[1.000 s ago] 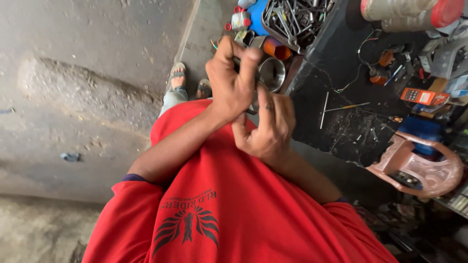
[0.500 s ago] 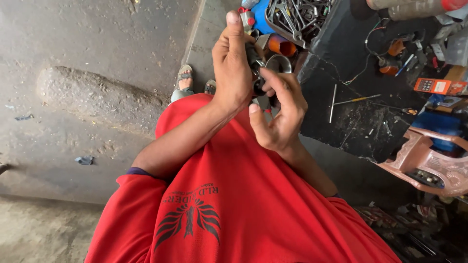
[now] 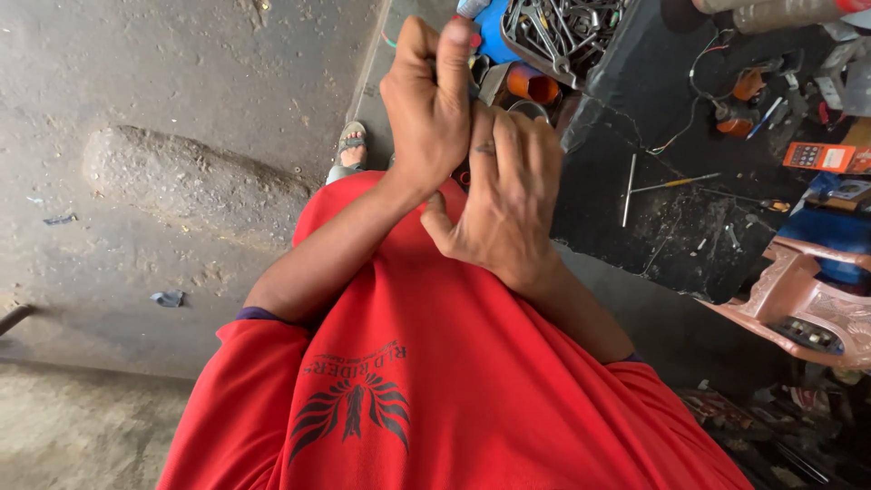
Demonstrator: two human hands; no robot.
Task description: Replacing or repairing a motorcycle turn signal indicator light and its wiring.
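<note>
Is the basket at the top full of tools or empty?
Full. The wire basket is crammed with metal tools, spanners among them, piled to its rim, with nothing bare showing inside.

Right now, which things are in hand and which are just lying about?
In hand:
- left hand and right hand, closed together around a small part, mostly hidden

Lying about:
- crate of wrenches
- orange cup
- metal rod
- screwdriver
- orange meter
- pink plastic chair
</note>
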